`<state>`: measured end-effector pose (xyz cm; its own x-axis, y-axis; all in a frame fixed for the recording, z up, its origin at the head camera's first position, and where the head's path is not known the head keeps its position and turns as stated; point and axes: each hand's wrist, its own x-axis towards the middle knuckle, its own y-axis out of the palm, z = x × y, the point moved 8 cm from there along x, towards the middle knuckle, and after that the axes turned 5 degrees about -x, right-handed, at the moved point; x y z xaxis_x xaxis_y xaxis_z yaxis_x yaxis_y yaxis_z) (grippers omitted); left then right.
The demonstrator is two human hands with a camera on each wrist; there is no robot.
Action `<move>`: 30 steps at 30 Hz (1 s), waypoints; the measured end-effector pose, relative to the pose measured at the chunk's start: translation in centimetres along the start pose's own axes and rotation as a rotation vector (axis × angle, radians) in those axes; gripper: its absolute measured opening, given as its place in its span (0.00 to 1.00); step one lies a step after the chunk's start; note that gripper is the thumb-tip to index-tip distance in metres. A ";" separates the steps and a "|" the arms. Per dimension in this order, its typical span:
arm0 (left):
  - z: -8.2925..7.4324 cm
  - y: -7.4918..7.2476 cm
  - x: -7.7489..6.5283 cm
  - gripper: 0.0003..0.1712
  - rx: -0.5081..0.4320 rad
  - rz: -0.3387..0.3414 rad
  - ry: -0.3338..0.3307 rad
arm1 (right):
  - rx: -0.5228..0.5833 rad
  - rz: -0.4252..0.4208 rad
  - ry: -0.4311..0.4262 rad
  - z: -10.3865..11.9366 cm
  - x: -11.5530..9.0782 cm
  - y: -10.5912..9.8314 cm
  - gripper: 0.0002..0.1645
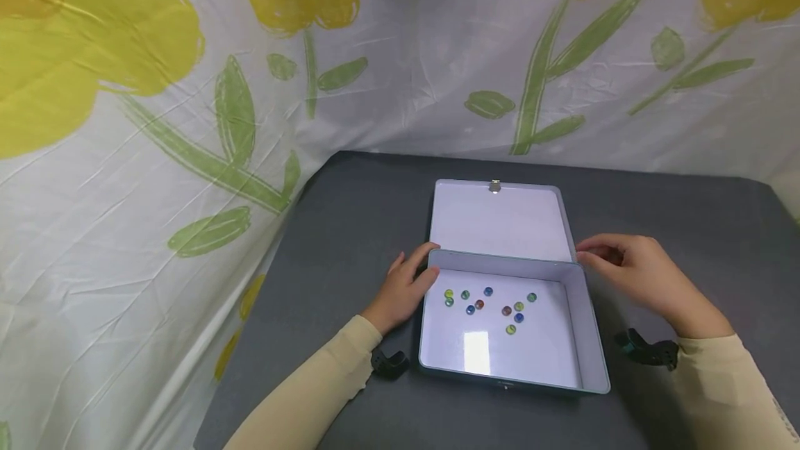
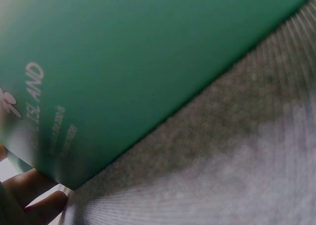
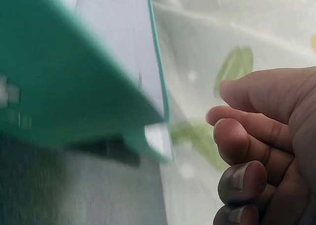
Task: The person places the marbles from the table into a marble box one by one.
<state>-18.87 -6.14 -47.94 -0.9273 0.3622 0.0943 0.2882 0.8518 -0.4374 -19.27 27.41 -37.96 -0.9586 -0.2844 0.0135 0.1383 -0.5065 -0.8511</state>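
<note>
A green tin box [image 1: 590, 325] with a white inside lies on the dark table, its hinged lid [image 1: 500, 221] laid back away from the person. Several glass marbles [image 1: 507, 311] in blue, green, yellow and red are scattered over its floor. My left hand [image 1: 403, 288] grips the back left corner, thumb on the rim and fingers round the outside. Fingers [image 2: 29, 185] of this hand show at the box's corner, below white lettering on the green wall. My right hand [image 1: 646, 280] is beside the back right corner. In the right wrist view its fingers [image 3: 231, 138] are loosely curled, apart from the box and holding nothing.
The dark grey table [image 1: 369, 207] runs out on both sides of the box. A white cloth with yellow flowers [image 1: 400, 75] hangs behind and to the left. A silver clasp [image 1: 495, 186] sits at the lid's far edge. Dark straps [image 1: 646, 351] circle both wrists.
</note>
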 end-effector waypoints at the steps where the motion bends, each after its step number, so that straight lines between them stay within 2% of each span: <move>1: 0.0 0.0 0.0 0.28 -0.001 -0.001 0.000 | -0.004 -0.003 0.014 -0.6 -0.2 -0.2 0.15; 7: 0.3 -0.1 0.1 0.28 0.003 -0.014 -0.005 | -0.049 -0.028 0.050 -3.8 -0.8 -0.6 0.16; 15: 0.4 0.2 0.1 0.29 0.007 -0.009 -0.012 | -0.089 0.024 0.091 -7.6 -1.1 1.3 0.19; 20: 0.4 0.3 0.1 0.29 0.004 -0.006 -0.014 | -0.112 0.077 0.123 -9.1 -1.1 2.0 0.19; 30: 0.4 0.2 0.1 0.29 -0.001 -0.003 -0.021 | -0.108 0.103 0.146 -11.0 -1.9 3.0 0.18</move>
<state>-19.01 -6.07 -48.42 -0.9331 0.3514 0.0769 0.2854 0.8533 -0.4363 -19.83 35.43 -46.31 -0.9678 -0.2055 -0.1457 0.2172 -0.3881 -0.8957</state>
